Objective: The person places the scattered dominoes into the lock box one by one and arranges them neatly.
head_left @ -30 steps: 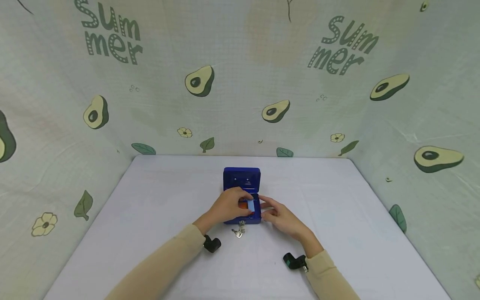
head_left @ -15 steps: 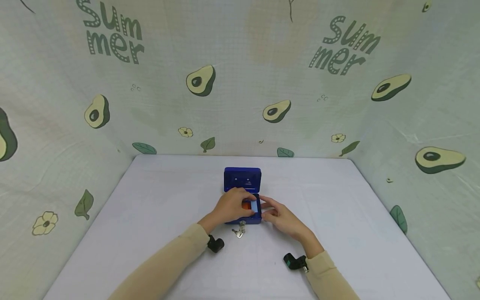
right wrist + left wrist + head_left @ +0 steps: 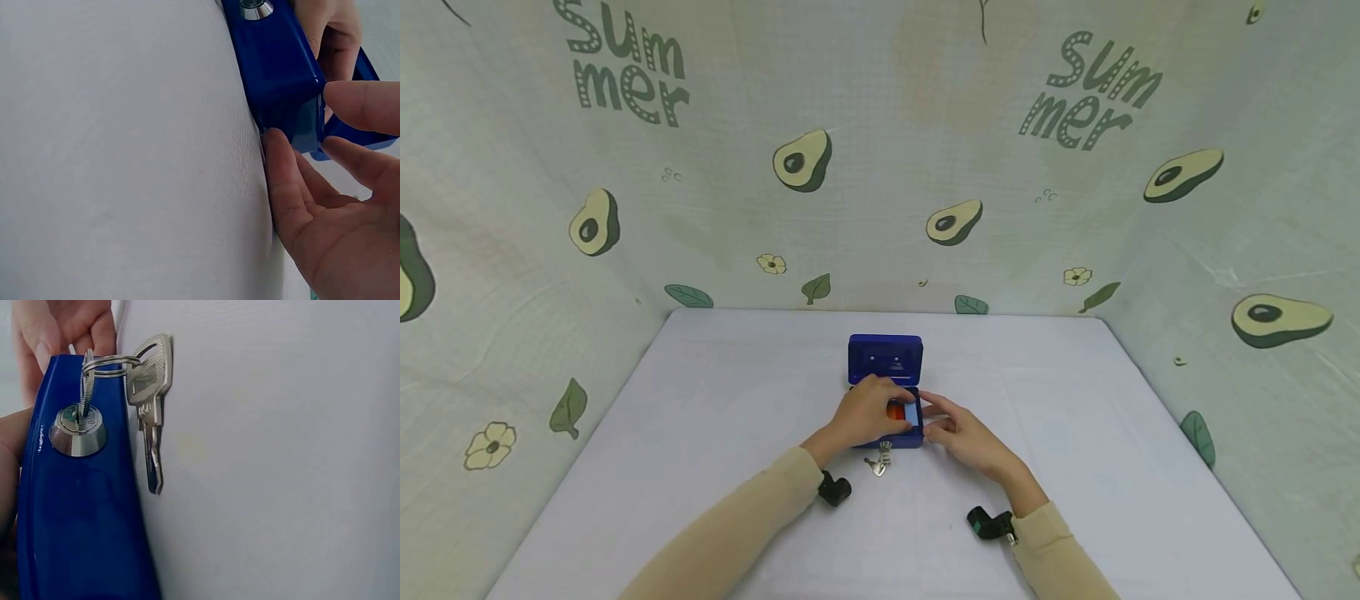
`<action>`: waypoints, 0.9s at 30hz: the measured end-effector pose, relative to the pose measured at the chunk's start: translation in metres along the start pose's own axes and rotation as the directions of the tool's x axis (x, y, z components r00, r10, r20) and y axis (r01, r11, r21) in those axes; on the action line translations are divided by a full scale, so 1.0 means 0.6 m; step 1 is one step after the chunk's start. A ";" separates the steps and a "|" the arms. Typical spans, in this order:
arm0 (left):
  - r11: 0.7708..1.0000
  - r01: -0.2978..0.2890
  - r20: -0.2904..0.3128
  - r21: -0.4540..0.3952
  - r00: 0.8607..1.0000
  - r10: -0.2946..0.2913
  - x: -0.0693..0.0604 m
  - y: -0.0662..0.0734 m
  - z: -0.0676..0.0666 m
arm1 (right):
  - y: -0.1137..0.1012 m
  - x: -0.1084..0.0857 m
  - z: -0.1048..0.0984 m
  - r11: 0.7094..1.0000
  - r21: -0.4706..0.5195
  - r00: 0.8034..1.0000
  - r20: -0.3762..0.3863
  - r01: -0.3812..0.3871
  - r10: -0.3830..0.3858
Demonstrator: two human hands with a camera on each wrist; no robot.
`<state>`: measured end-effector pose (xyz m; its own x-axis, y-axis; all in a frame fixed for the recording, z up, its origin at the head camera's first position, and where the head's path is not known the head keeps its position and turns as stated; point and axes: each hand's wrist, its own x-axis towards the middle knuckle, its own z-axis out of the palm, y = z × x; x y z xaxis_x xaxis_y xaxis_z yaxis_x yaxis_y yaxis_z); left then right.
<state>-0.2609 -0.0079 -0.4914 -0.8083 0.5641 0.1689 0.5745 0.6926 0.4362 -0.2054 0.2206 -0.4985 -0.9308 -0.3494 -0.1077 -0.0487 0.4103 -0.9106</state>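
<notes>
A small blue metal cash box (image 3: 867, 442) stands on the table with its lid (image 3: 885, 354) raised at the back. Reaching into it, my left hand (image 3: 868, 408) grips a flat piece with an orange part (image 3: 895, 410) and a light blue strip (image 3: 912, 413) between thumb and fingers; its kind cannot be made out. My right hand (image 3: 966, 437) rests its extended fingertips (image 3: 284, 150) against the box's right side. A key sits in the front lock (image 3: 78, 431), and a second key (image 3: 150, 381) hangs from the same ring. My left fingers hide much of the interior.
A white cloth covers the table (image 3: 752, 358) around the box. Printed fabric walls (image 3: 880, 167) enclose the back and both sides. Black wrist cameras (image 3: 988, 523) sit low over the table below each hand.
My left hand has slid slightly to the right, carrying the orange and light blue piece toward the box's right wall. The right hand holds its place.
</notes>
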 end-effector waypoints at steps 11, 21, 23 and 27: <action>0.999 0.028 -0.019 0.018 0.999 -0.028 0.001 0.001 0.009 | -0.003 -0.002 0.000 1.000 -0.005 1.000 -0.001 0.000 0.000; 0.999 0.041 -0.027 0.029 0.999 -0.040 0.002 0.001 0.014 | -0.004 -0.004 0.000 1.000 0.002 1.000 -0.001 0.000 0.000; 0.998 0.043 -0.024 0.038 0.999 -0.042 0.002 0.001 0.015 | -0.004 -0.004 0.000 1.000 0.001 1.000 -0.002 -0.002 0.002; 0.998 0.045 -0.023 0.047 0.999 -0.044 0.003 0.000 0.016 | -0.002 -0.003 0.000 1.000 -0.004 1.000 -0.003 0.001 -0.001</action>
<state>-0.2611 -0.0023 -0.4994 -0.8353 0.5227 0.1704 0.5433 0.7375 0.4011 -0.2039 0.2206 -0.4971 -0.9317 -0.3476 -0.1058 -0.0510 0.4136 -0.9090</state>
